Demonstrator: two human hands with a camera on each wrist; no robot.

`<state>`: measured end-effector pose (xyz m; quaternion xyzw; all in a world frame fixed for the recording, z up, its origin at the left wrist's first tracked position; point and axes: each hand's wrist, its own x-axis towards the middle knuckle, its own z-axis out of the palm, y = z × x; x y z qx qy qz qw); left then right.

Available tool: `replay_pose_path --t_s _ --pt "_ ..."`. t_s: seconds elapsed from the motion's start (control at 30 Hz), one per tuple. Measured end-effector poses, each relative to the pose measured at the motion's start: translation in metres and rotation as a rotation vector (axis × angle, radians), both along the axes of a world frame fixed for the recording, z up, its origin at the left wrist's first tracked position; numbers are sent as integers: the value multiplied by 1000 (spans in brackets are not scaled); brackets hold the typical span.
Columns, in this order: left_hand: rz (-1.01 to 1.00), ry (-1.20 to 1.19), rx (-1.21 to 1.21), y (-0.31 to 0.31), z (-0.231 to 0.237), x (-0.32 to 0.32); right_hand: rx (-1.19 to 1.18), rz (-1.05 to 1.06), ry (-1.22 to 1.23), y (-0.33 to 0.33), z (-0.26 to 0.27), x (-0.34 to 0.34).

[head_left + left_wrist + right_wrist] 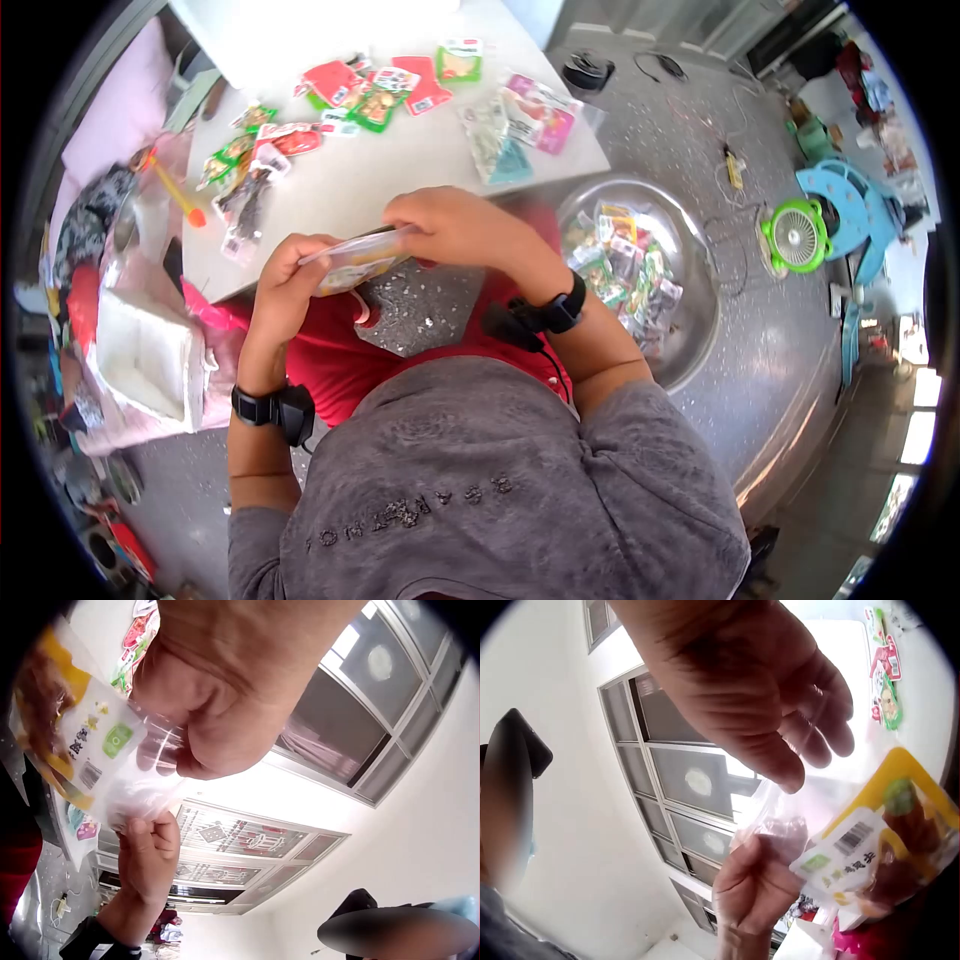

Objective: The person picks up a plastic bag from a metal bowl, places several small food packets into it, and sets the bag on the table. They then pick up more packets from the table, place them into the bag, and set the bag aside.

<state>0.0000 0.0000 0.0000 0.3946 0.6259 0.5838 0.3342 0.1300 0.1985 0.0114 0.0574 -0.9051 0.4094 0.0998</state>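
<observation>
Between both hands is a clear plastic food packet (358,268), held above the lap in front of the table edge. Yellow and white print with a barcode and brown food behind it show on the packet (82,742) in the left wrist view. My left hand (285,285) pinches one side of its clear upper edge. On the opposite side, my right hand (460,230) grips the same edge between thumb and fingers. In the right wrist view, thin clear film stretches between the left hand (754,889) and the right hand (742,697).
Several colourful snack packets (380,98) lie on the white table (370,165). A steel basin (695,300) with more packets stands on the floor at right. Beyond it are a green fan (797,236) and cables. A white foam box (145,360) sits at left.
</observation>
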Motion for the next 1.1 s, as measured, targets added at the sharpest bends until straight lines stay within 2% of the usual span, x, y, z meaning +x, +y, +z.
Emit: replay_pose_path --t_s 0.07,0.1,0.3,0.4,0.43,0.5,0.6,0.63,0.7,0.77,0.87,1.07,1.1 --pt "-7 -99 -39 -11 10 -7 73 24 74 -26 -4 -13" --pt "-28 -154 46 25 -16 29 145 20 37 3 -18 23" --pt "-121 -213 69 11 -30 31 79 -2 68 -11 -32 38" --pt "-100 -200 54 7 -45 22 12 -4 -27 5 -19 61" --pt "-107 -197 52 7 -50 18 -8 -52 -4 13 -15 72" --pt "-9 -183 -117 3 -70 8 -49 -147 43 32 -8 97" --pt "54 -71 -349 -11 -113 -11 -89 -433 -2 58 8 148" --pt "35 -27 -402 -18 -127 -14 -132 -544 -32 65 9 164" --pt "-2 63 -498 -32 -152 -18 -221 -621 54 84 -2 194" --pt "-12 124 -498 -36 -162 -16 -492 -724 48 95 -9 218" --pt "-13 147 -469 -34 -168 -13 -503 -870 -46 124 -38 251" --pt "-13 157 -510 -30 -180 -12 -206 -1229 -385 134 -136 290" --pt "-29 149 -516 -31 -189 -13 -151 -1214 -471 135 -159 298"
